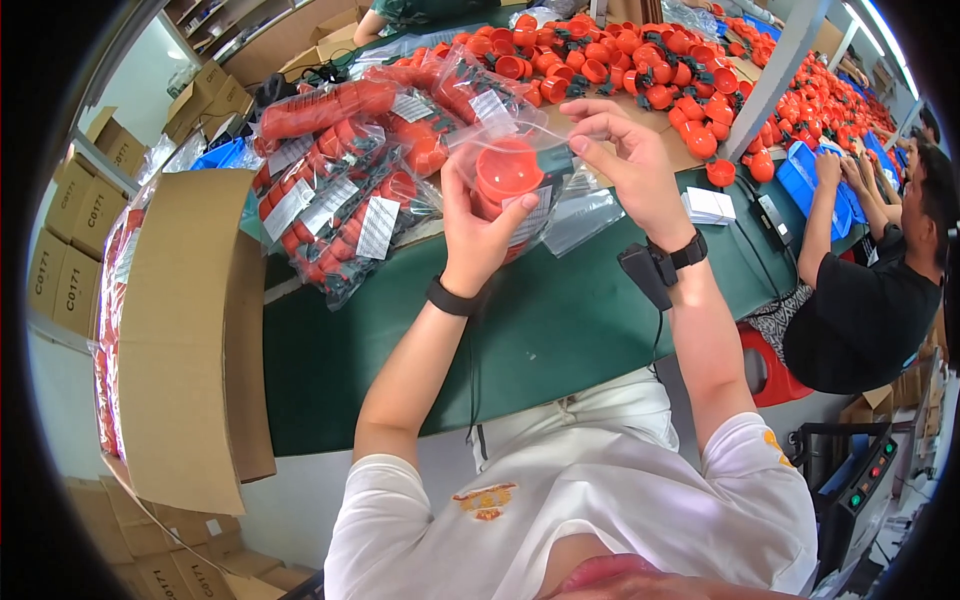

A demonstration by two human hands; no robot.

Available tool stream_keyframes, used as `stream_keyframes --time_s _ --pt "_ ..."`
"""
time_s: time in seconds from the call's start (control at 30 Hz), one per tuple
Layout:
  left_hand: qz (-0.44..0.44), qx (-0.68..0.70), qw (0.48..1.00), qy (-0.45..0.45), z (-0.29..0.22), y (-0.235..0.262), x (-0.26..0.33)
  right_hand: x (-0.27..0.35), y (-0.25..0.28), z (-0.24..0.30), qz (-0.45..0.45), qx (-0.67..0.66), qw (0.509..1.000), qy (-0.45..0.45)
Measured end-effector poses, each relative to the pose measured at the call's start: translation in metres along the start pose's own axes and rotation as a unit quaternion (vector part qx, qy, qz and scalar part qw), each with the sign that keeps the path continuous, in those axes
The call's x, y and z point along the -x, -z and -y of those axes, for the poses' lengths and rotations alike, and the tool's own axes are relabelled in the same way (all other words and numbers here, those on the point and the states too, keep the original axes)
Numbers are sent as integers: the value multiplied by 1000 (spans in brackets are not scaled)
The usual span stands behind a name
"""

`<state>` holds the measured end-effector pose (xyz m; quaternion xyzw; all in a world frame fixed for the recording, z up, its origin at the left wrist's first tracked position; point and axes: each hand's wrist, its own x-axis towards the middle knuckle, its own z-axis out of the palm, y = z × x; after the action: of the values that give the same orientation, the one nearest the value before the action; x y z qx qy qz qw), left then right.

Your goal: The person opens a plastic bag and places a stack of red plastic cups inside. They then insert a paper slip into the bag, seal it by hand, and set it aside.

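Note:
My left hand (pixel 478 232) grips a clear plastic bag (pixel 530 205) from below, with a red cup-shaped plastic part (pixel 507 170) inside it. My right hand (pixel 630 165) pinches the bag's top edge at the upper right. Both hands are raised over the green table (pixel 560 330). To the left of my hands lies a heap of filled clear bags (pixel 345 190), each holding red parts and a white label.
An open cardboard box (pixel 185 320) stands at the table's left, more boxes beyond it. Many loose red parts (pixel 640 65) cover the far table. A stack of white cards (pixel 710 205) and a black cable lie right. Another person in black (pixel 870 290) sits at right.

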<state>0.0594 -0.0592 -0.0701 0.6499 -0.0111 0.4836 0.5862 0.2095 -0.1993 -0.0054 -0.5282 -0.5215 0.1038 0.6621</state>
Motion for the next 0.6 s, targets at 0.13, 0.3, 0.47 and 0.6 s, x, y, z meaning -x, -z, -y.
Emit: stream_keyframes --time_s 0.13,0.3,0.47,0.6 --pt "8 2 1000 -7 -7 -3 0 3 -1 4 -4 -3 1000 -5" --pt "19 -6 1000 -4 -6 -2 1 4 -7 9 -18 -3 1000 2" --pt "34 47 998 12 -7 -5 2 2 -5 9 4 -37 999 -24" --pt "71 30 996 -35 -10 4 -6 7 2 14 -13 -21 1000 -14"
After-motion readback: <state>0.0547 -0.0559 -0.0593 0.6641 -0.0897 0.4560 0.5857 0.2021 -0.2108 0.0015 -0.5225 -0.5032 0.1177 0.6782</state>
